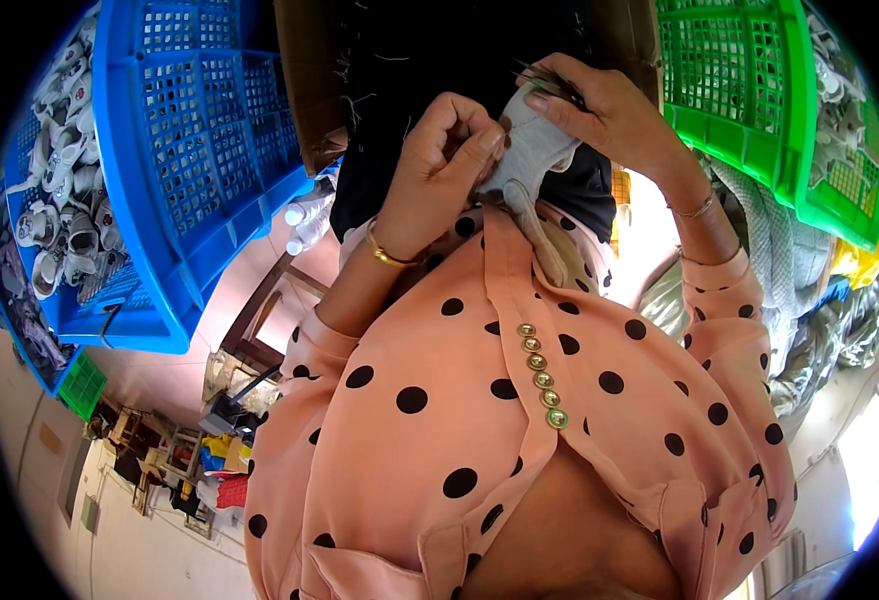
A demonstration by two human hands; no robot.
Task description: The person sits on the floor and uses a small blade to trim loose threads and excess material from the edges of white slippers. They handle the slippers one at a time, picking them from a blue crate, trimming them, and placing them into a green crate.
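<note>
A light grey and white piece of a small shoe, which looks like a shoe upper [532, 150], is held over my lap. With fingers curled, my left hand [445, 165] pinches its left edge; anything tiny between those fingertips is hidden. The thumb of my right hand [605, 115] presses on the top of the upper, and the fingers wrap behind it. A thin, dark, pointed metal tool [552, 82], perhaps thread snips, also lies in the right hand, largely covered by the fingers. From the upper a pale padded strip [542, 238] hangs down against the blouse.
On the left stands a blue plastic basket [185, 150], beside many small white shoes [72, 205]. A green basket [735, 100] is at the right, with more pale pieces [840, 110] past its rim. Loose threads cling to the black cloth [390, 90] on my lap, next to brown cardboard [310, 90].
</note>
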